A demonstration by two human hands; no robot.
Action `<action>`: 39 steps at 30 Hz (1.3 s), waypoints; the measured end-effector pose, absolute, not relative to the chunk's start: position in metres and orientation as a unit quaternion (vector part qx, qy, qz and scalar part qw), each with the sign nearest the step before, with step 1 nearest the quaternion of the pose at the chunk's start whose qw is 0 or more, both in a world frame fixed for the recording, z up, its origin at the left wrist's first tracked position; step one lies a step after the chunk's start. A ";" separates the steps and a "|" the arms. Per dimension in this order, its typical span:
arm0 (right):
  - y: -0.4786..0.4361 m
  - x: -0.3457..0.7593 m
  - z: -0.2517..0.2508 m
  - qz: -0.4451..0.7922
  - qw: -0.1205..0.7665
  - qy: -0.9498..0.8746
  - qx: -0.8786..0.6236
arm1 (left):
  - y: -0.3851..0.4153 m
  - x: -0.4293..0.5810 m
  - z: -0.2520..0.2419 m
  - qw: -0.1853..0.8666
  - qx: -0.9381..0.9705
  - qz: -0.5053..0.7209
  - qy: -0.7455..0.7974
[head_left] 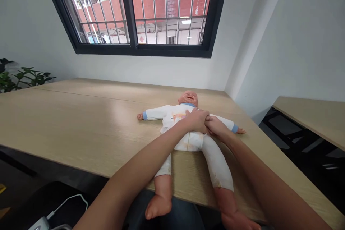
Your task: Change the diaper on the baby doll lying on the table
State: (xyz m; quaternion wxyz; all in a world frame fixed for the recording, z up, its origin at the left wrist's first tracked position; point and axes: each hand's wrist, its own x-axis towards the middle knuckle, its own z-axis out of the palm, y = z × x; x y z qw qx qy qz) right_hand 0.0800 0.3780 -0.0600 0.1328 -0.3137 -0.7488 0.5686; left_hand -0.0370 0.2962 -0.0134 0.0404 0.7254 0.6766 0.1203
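Note:
A baby doll [188, 97] lies on its back on the table, its arms spread and its bare feet reaching past the near edge. It wears a white top [167, 122] with blue cuffs and collar and a print on the chest, and white trousers [217, 161]. My left hand [198, 119] lies across the chest, fingers closed at the top's right side. Meeting it there is my right hand [215, 126], its fingers curled in a pinch. The cloth between the fingertips is mostly hidden.
The wooden table [81, 122] reaches to the wall below a barred window [132, 10]. A second table [315, 113] stands at the right. Leafy plants [27, 77] are at the far left. A white cable [68, 198] with a device hangs at lower left.

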 end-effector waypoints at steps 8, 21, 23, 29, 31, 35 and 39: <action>0.375 0.086 -0.056 0.558 0.117 -0.756 -0.323 | 0.276 -0.053 0.001 0.080 0.729 0.158 0.661; 0.384 0.090 -0.057 0.563 0.132 -0.759 -0.300 | 0.219 -0.135 -0.016 0.034 0.575 0.380 0.723; 0.383 0.090 -0.054 0.536 0.160 -0.773 -0.299 | 0.216 -0.152 -0.023 0.037 0.514 0.395 0.760; 0.381 0.087 -0.054 0.411 0.215 -0.845 -0.267 | 0.211 -0.175 -0.030 0.055 0.419 0.387 0.820; 0.382 0.085 -0.059 0.362 0.244 -0.862 -0.256 | 0.209 -0.177 -0.029 0.066 0.394 0.383 0.833; 0.386 0.081 -0.068 0.336 0.244 -0.874 -0.252 | 0.206 -0.176 -0.029 0.196 0.410 0.392 0.800; 0.391 0.080 -0.070 0.332 0.203 -0.871 -0.301 | 0.204 -0.168 -0.027 0.269 0.454 0.392 0.754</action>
